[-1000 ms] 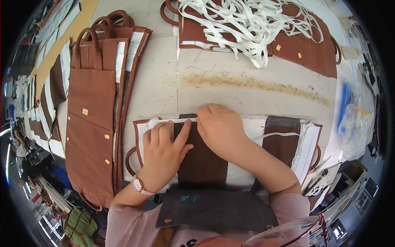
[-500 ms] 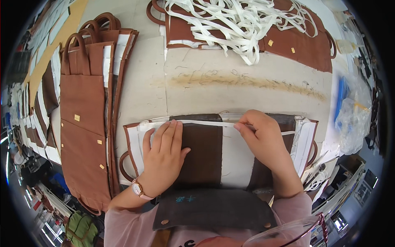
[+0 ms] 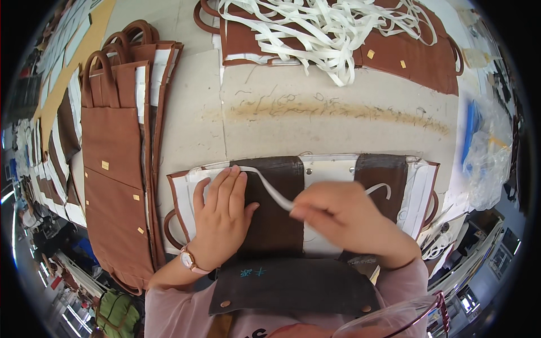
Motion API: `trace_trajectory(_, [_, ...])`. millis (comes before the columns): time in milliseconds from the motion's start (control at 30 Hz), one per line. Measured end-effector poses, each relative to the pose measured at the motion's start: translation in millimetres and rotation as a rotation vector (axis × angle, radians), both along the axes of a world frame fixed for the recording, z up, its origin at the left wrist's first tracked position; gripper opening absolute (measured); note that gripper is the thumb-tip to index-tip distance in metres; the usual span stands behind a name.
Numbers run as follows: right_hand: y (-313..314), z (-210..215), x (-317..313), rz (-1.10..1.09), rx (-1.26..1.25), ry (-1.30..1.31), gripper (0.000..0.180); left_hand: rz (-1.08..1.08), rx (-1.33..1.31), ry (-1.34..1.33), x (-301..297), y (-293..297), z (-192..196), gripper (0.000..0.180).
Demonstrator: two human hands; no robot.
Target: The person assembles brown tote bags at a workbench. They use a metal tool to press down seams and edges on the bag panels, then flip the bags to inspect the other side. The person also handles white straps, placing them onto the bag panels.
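Observation:
A bag piece lies flat before me, inner side up, with dark brown panels (image 3: 273, 219), a white middle strip (image 3: 322, 239) and reddish-brown edges. My left hand (image 3: 221, 211) is spread flat near its far left edge, fingertips pressing a narrow white tape (image 3: 269, 187). From under those fingertips the tape slants toward me to my right hand (image 3: 338, 214), which pinches it above the white strip. The tape's loose end curls out beyond my right hand, over the right brown panel. Two small metal studs (image 3: 309, 171) show near the far edge.
Stacked brown bag pieces with handles (image 3: 115, 141) lie at the left. A tangled heap of white tape (image 3: 332, 34) rests on another brown piece (image 3: 411, 56) at the back. Clear plastic bags (image 3: 487, 158) and scissors (image 3: 442, 242) are at the right. A dark flap (image 3: 293, 287) lies nearest me.
My right hand has moved toward me, drawing the tape away from the far edge, where it lay straight. The studs are now uncovered. My left hand has stayed nearly still.

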State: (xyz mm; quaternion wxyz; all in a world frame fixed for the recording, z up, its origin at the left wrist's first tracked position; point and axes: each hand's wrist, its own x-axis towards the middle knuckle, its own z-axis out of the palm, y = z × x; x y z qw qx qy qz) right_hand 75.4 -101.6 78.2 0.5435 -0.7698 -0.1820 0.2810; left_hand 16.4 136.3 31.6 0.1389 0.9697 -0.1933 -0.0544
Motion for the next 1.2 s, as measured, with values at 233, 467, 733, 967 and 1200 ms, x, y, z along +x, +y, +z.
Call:
trace_trajectory(233, [-19.6, -38.2, 5.0, -0.213, -0.434, -0.262, 0.018, -0.062, 0.078, 0.025, 3.4, 2.1, 2.7, 0.073])
trace_trajectory(467, [-19.7, -46.1, 6.3, -0.194, -0.466, -0.288, 0.020, -0.072, 0.150, 0.019, 1.5, 2.8, 0.7, 0.076])
trace_trajectory(733, [-15.6, -49.0, 4.2, -0.216, -0.506, -0.333, 0.019, -0.070, 0.164, -0.003, 2.1, 0.9, -1.1, 0.074])
trace_trajectory(967, [-13.5, -52.0, 3.9, -0.200, -0.533, -0.385, 0.018, -0.068, 0.177, -0.012, 3.1, -1.0, -1.7, 0.072])
trace_trajectory(1200, [-12.0, -55.5, 3.5, -0.211, -0.537, -0.418, 0.016, -0.075, 0.194, -0.013, 4.8, -4.9, 1.9, 0.070])
